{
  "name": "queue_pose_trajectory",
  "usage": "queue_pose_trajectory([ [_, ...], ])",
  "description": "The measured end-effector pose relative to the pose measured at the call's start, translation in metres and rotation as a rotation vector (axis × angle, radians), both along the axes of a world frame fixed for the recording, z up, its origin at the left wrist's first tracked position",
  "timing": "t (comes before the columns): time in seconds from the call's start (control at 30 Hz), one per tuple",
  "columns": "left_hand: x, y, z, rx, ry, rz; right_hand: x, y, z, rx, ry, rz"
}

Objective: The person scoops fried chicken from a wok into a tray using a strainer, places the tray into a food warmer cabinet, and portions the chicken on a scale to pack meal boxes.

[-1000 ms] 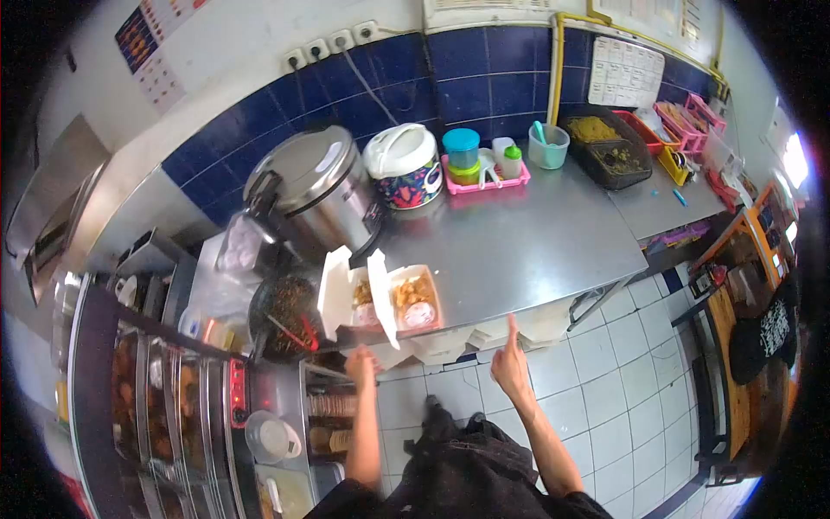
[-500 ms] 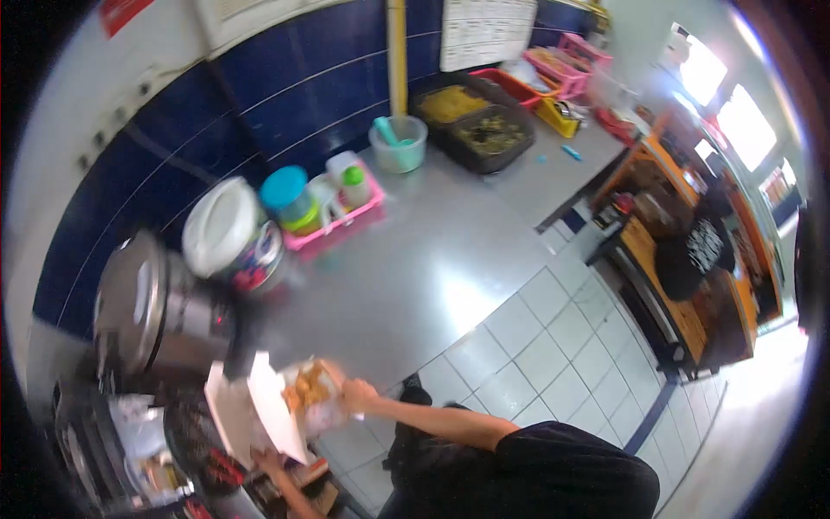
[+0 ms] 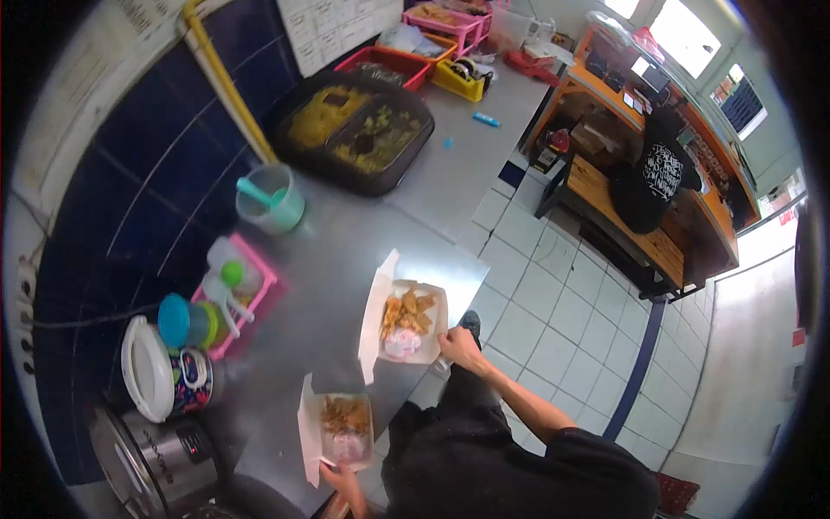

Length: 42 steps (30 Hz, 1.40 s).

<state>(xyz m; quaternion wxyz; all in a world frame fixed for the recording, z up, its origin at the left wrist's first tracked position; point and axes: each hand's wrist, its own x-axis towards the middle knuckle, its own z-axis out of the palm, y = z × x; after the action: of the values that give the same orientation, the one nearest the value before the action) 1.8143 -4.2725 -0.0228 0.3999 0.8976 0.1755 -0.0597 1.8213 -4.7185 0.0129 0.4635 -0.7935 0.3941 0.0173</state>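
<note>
My right hand (image 3: 461, 349) grips the near side of an open cardboard food box (image 3: 434, 307) at the counter's edge. Inside lie golden-brown fried pieces (image 3: 408, 313) and a wrapped pinkish-white bundle (image 3: 402, 342). Lower in view, my left hand (image 3: 346, 486) is closed on the bottom corner of a second open food box (image 3: 370, 421), its lid folded up on the left. That one holds similar fried pieces (image 3: 344, 415) and another wrapped bundle (image 3: 349, 446). Whether either box rests fully on the steel is hard to tell.
Along the tiled wall by the steel counter (image 3: 346, 233) stand a rice cooker (image 3: 160, 458), a lidded tub (image 3: 164, 368), a pink basket (image 3: 264, 281), a clear container (image 3: 271, 199) and a two-part black tray (image 3: 354, 130). A person in black (image 3: 650, 177) sits on a bench (image 3: 596, 195).
Both boxes have come from the cooker end to the counter's front edge, now side by side and separate. My view has turned, and both hands moved with the boxes.
</note>
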Motion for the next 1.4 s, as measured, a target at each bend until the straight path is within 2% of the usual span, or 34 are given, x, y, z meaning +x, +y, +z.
queue_pose_trajectory([
  [0.03, 0.019, -0.037, 0.002, 0.011, -0.064, -0.105, 0.01, -0.029, -0.006, -0.034, -0.023, -0.043],
  [0.07, 0.038, -0.075, 0.002, 0.007, -0.089, -0.107, 0.02, -0.061, -0.012, -0.065, -0.049, -0.084],
  [0.2, 0.111, -0.231, 0.024, -0.183, -0.025, -0.2, 0.064, -0.186, -0.018, -0.109, -0.149, -0.196],
  [0.27, 0.138, -0.294, 0.011, -0.172, -0.12, -0.224, 0.082, -0.235, -0.015, -0.078, -0.162, -0.211],
  [0.4, 0.193, -0.429, 0.013, -0.228, -0.093, -0.395, 0.12, -0.343, -0.009, -0.086, -0.155, -0.189],
  [0.5, 0.219, -0.516, 0.019, -0.358, 0.018, -0.367, 0.143, -0.4, -0.01, -0.11, -0.157, -0.184],
  [0.6, 0.244, -0.586, 0.007, -0.472, -0.018, -0.366, 0.168, -0.452, -0.01, -0.155, -0.13, -0.15],
  [0.7, 0.266, -0.636, -0.003, -0.449, -0.031, -0.308, 0.194, -0.496, -0.009, -0.184, -0.154, -0.131],
  [0.73, 0.257, -0.657, 0.038, -0.587, 0.043, -0.235, 0.201, -0.51, -0.015, -0.193, -0.168, -0.118],
  [0.77, 0.27, -0.671, 0.029, -0.601, 0.055, -0.213, 0.204, -0.523, -0.02, -0.203, -0.174, -0.103],
  [0.8, 0.283, -0.677, 0.007, -0.529, -0.042, -0.255, 0.206, -0.536, -0.021, -0.213, -0.148, -0.079],
  [0.87, 0.288, -0.692, -0.004, -0.452, -0.158, -0.306, 0.218, -0.557, -0.015, -0.205, -0.121, -0.066],
  [0.9, 0.293, -0.704, 0.008, -0.453, -0.185, -0.318, 0.223, -0.57, -0.012, -0.205, -0.093, -0.043],
  [0.97, 0.302, -0.724, 0.013, -0.558, -0.066, -0.24, 0.23, -0.592, -0.008, 0.051, -0.035, -0.001],
  [1.0, 0.307, -0.733, 0.016, -0.618, -0.024, -0.25, 0.234, -0.597, -0.01, -0.052, -0.091, -0.026],
  [1.03, 0.303, -0.744, 0.03, -0.632, -0.008, -0.225, 0.236, -0.607, -0.011, -0.063, -0.067, -0.007],
  [1.1, 0.302, -0.763, 0.059, -0.84, 0.051, -0.118, 0.243, -0.622, -0.01, -0.066, -0.1, 0.065],
  [1.13, 0.302, -0.764, 0.043, -0.863, 0.016, -0.099, 0.24, -0.627, -0.011, -0.057, -0.081, 0.073],
  [1.17, 0.291, -0.761, 0.04, -0.848, 0.038, -0.09, 0.229, -0.631, -0.011, 0.012, -0.094, 0.082],
  [1.2, 0.28, -0.757, 0.037, -0.801, -0.051, -0.006, 0.22, -0.635, -0.009, 0.081, -0.116, 0.084],
  [1.27, 0.268, -0.762, 0.036, -0.759, -0.161, 0.057, 0.189, -0.639, -0.007, 0.359, -0.198, 0.185],
  [1.33, 0.239, -0.772, 0.052, -0.342, -0.391, -0.024, 0.171, -0.622, 0.039, 0.193, -0.428, 0.363],
  [1.37, 0.234, -0.788, 0.07, -0.33, -0.385, -0.019, 0.168, -0.617, 0.054, 0.402, -0.429, 0.368],
  [1.4, 0.228, -0.808, 0.092, -0.27, -0.41, -0.167, 0.168, -0.614, 0.07, 0.629, -0.428, 0.32],
])
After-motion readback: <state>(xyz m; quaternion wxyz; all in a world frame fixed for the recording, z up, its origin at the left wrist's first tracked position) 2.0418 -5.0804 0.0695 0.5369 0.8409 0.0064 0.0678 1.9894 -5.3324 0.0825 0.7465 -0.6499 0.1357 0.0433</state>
